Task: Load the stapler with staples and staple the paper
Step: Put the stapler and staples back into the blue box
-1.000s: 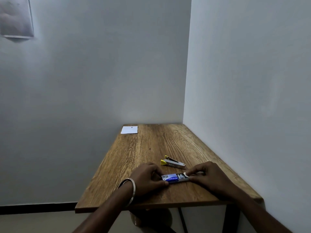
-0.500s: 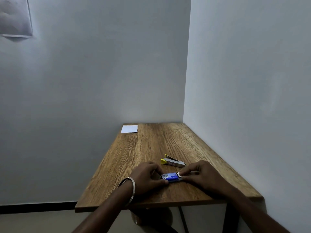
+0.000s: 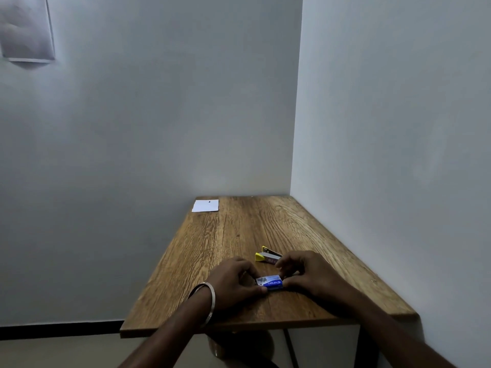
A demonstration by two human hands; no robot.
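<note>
The wooden table [image 3: 239, 235] fills the lower middle of the view, pushed into the corner of two pale walls. Taking the table's centre as the clock's middle, the paper [image 3: 205, 205] lies flat at about eleven o'clock, far off at the back left corner and well apart from everything else. The stapler [image 3: 267, 257], yellow-tipped and hinged a little open, sits at about five o'clock, just beyond the hands and untouched. Nearest the front edge, at about six o'clock, is the small blue staple box [image 3: 269, 282], resting on the table between both hands. By my reading the task is barely begun: the box is being worked at, whether it is open or closed I cannot tell, no strip of staples is visible, the stapler is not yet loaded and the paper is not yet stapled. The left hand [image 3: 233, 284], a metal bangle [image 3: 210, 294] on its wrist, pinches the box's left end with curled fingers; the right hand [image 3: 309, 274] is curled over the box's right end, fingertips pinching it, both forearms reaching in from the near edge.
</note>
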